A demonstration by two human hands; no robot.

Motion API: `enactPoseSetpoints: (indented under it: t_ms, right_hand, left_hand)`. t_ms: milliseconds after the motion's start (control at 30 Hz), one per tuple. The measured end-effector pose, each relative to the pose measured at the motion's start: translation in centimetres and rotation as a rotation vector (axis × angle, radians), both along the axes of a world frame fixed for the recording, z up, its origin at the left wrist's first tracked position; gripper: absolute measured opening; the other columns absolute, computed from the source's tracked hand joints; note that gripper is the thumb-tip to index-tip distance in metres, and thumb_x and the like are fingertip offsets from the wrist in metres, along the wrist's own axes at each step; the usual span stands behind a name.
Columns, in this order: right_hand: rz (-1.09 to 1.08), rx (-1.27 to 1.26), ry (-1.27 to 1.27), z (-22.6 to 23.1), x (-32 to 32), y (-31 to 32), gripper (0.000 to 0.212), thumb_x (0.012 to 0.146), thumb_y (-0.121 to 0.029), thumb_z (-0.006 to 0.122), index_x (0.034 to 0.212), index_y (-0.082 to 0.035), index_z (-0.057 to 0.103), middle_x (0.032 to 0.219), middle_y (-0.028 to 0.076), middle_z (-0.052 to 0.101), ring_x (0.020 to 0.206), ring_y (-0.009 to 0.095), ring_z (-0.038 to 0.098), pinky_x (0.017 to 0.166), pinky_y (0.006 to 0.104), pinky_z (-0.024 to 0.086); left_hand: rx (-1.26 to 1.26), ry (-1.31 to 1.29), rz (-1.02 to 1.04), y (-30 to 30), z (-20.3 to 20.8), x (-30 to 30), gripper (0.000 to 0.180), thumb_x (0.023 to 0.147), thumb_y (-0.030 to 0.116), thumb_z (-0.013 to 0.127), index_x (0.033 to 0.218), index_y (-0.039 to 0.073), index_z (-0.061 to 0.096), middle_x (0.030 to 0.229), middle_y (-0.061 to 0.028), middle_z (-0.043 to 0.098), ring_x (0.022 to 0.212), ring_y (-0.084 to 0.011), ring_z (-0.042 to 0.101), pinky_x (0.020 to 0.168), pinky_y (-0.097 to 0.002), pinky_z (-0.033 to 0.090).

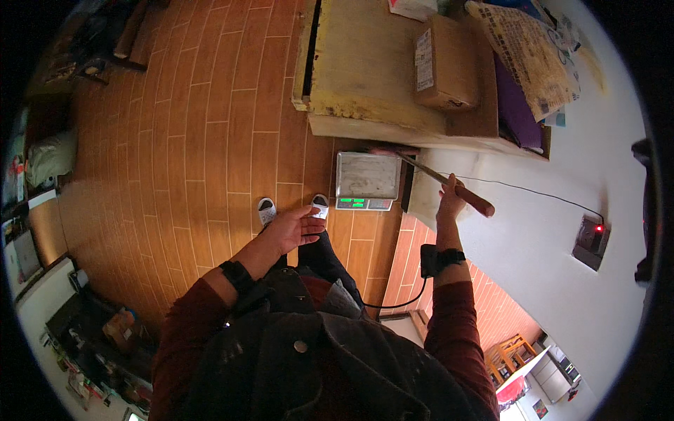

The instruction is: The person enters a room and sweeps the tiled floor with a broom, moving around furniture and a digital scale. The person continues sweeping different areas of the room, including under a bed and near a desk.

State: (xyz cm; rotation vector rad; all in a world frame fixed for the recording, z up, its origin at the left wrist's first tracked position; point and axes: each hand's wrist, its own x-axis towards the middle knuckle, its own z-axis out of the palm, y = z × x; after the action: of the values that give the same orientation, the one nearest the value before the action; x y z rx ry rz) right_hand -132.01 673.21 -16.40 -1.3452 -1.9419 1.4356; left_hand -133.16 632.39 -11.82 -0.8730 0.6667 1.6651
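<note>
My right hand (450, 202) grips the wooden handle of a long thin tool (463, 194) whose blade slants up and left toward the far side of a weighing scale (367, 179). The scale has a square steel pan and a green lit display, and it stands on the floor by the wall. My left hand (295, 228) hangs open and holds nothing, above my feet in white slippers (267, 209). Both wrists wear black bands.
A pale wooden bench (365, 77) with a cardboard box (444, 64) stands beyond the scale. A white wall (547, 224) on the right carries a socket (591, 237) with a red light and a black cable. Shelves with clutter fill the lower left.
</note>
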Motion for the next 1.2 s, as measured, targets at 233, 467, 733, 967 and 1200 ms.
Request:
enactPoseSetpoints:
  t_ms: [233,467,733,967,1200]
  right_hand:
    - [-0.029,-0.091,0.074,-3.8,-1.1,-5.0,0.015,0.079,-0.013,0.059,0.088,-0.001,0.055,0.067,0.003,0.052,0.056,0.01,0.047,0.051,0.0234,0.041]
    - [0.125,-0.37,0.184,-6.7,0.1,-11.6,0.013,0.079,-0.01,0.057,0.09,-0.004,0.054,0.073,0.003,0.055,0.062,0.012,0.052,0.056,0.023,0.045]
    - [0.384,-0.568,0.075,-7.5,0.8,-26.0,0.018,0.08,-0.013,0.06,0.097,-0.006,0.056,0.083,0.003,0.054,0.071,0.014,0.055,0.066,0.0256,0.049]
    - [0.843,-0.376,0.028,-4.3,-0.6,-37.2,0.018,0.08,-0.012,0.06,0.097,-0.007,0.057,0.083,0.004,0.056,0.08,0.013,0.054,0.071,0.0262,0.047]
    - [1.257,0.089,-0.076,8.3,-1.1,-39.0,0.027,0.08,-0.019,0.064,0.103,-0.006,0.057,0.092,0.007,0.061,0.085,0.016,0.058,0.076,0.0274,0.047]
  left_hand:
    - [-0.028,-0.028,0.057,-1.8,-0.1,0.9,0.028,0.086,0.034,0.052,0.101,0.011,0.057,0.099,-0.0106,0.061,0.093,-0.024,0.056,0.08,-0.0412,0.043]
    - [-0.001,0.011,0.115,-6.7,-0.7,1.9,0.029,0.086,0.034,0.052,0.102,0.01,0.056,0.097,-0.0105,0.061,0.091,-0.0244,0.057,0.079,-0.0413,0.042]
    - [-0.047,-0.023,0.153,-12.0,-0.1,2.4,0.026,0.087,0.03,0.049,0.101,0.01,0.056,0.095,-0.01,0.062,0.09,-0.0242,0.058,0.078,-0.0408,0.043]
    - [-0.054,-0.023,0.233,-18.3,-0.3,3.7,0.026,0.086,0.029,0.051,0.101,0.008,0.056,0.096,-0.0103,0.061,0.092,-0.0243,0.057,0.081,-0.0402,0.042]
    - [-0.025,0.05,0.286,-23.0,-0.1,4.4,0.03,0.084,0.034,0.053,0.102,0.01,0.056,0.099,-0.0113,0.06,0.098,-0.0254,0.054,0.084,-0.0415,0.04]
